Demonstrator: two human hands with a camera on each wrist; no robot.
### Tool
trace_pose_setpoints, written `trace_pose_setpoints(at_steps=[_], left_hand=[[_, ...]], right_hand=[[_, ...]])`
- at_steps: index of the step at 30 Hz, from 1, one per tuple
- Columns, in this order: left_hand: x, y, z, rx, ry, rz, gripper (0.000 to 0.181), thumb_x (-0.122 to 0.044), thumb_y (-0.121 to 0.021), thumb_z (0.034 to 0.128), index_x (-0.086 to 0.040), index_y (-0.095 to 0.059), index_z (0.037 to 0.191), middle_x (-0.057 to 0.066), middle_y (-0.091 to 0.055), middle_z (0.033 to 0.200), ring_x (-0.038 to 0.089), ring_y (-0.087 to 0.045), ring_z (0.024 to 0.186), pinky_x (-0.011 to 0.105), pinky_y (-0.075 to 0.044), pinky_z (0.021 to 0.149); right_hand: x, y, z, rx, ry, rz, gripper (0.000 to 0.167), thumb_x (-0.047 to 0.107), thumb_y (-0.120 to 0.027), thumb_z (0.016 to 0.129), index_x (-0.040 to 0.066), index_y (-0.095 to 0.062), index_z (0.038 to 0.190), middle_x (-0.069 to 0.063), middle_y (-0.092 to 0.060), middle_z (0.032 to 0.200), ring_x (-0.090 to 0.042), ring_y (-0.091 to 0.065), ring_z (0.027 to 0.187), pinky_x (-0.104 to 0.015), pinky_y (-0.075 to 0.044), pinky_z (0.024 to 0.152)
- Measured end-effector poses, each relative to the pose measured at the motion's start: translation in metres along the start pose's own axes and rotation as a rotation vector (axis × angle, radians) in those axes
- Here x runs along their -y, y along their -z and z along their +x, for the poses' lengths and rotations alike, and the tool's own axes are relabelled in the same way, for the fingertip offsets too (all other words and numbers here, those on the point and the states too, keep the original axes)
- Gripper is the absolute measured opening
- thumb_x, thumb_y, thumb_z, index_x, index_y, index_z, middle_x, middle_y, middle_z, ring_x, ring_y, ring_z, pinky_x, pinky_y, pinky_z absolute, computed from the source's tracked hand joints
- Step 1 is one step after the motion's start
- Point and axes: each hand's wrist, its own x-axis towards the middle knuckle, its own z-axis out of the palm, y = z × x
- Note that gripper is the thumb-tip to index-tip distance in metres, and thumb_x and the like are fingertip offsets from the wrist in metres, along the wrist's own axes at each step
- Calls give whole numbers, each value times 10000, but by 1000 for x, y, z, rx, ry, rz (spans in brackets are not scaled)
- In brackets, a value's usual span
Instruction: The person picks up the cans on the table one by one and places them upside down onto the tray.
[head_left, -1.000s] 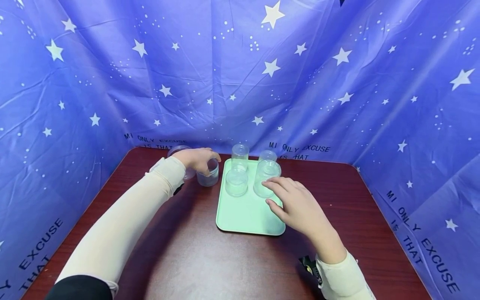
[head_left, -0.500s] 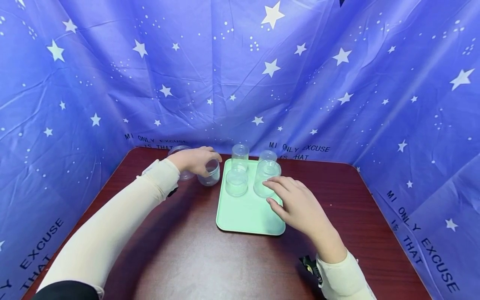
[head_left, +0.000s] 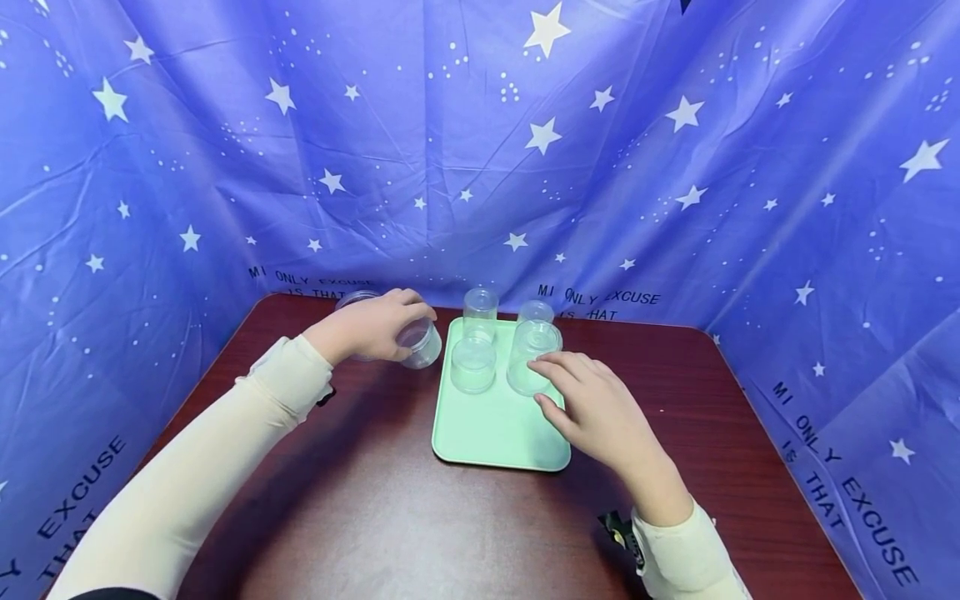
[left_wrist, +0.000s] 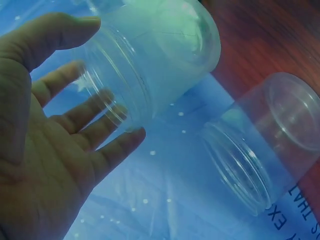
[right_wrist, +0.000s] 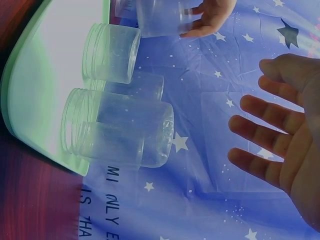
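Observation:
My left hand (head_left: 375, 325) holds a clear plastic jar (head_left: 424, 346) by its threaded rim, thumb on one side and fingers on the other. The jar's mouth faces the palm, and the jar tilts a little beside the tray's left edge. A second clear jar (left_wrist: 260, 145) stands mouth up behind that hand, mostly hidden in the head view. On the green tray (head_left: 502, 433) a short jar (head_left: 473, 367) and a taller jar (head_left: 528, 371) stand upside down. Near the taller one my right hand (head_left: 600, 408) hovers with spread fingers, apart from it in the right wrist view.
Two further clear jars, a back-left jar (head_left: 480, 312) and a back-right jar (head_left: 536, 312), stand at the tray's far end. The dark red wooden table (head_left: 375, 500) is enclosed by a blue star-printed curtain (head_left: 420, 150) behind and at the sides.
My left wrist and forearm have swung left and slightly toward me. The jar in that hand has gone from upright to slightly tilted. My right hand has stayed almost still.

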Motion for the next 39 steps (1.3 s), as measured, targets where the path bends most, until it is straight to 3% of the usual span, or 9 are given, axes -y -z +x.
trace_pose_setpoints(at_steps=[10, 22, 39], left_hand=[[-13, -3, -24, -168, 60, -34, 652, -299, -813, 772, -192, -577, 1370, 96, -540, 1361, 287, -528, 1230, 484, -519, 958], [-35, -14, -41, -333, 102, -203, 641, -296, -796, 771, -128, -571, 1348, 98, -527, 1355, 271, -505, 1274, 468, -482, 1051], [-58, -29, -53, -479, 52, -395, 621, -259, -831, 790, -158, -559, 1339, 19, -539, 1335, 184, -508, 1232, 414, -476, 1008]], right_hand=[[-1, 1, -1, -11, -10, -1, 434, 269, -727, 909, 132, -661, 1316, -65, -666, 1252, -269, -623, 1177, -492, -514, 968], [0, 2, 1, -29, -23, 8, 444, 264, -727, 904, 126, -655, 1319, -68, -663, 1275, -275, -619, 1190, -497, -510, 979], [0, 5, 1, -57, -28, 39, 477, 268, -734, 904, 122, -643, 1349, -63, -654, 1308, -273, -612, 1216, -499, -505, 1000]])
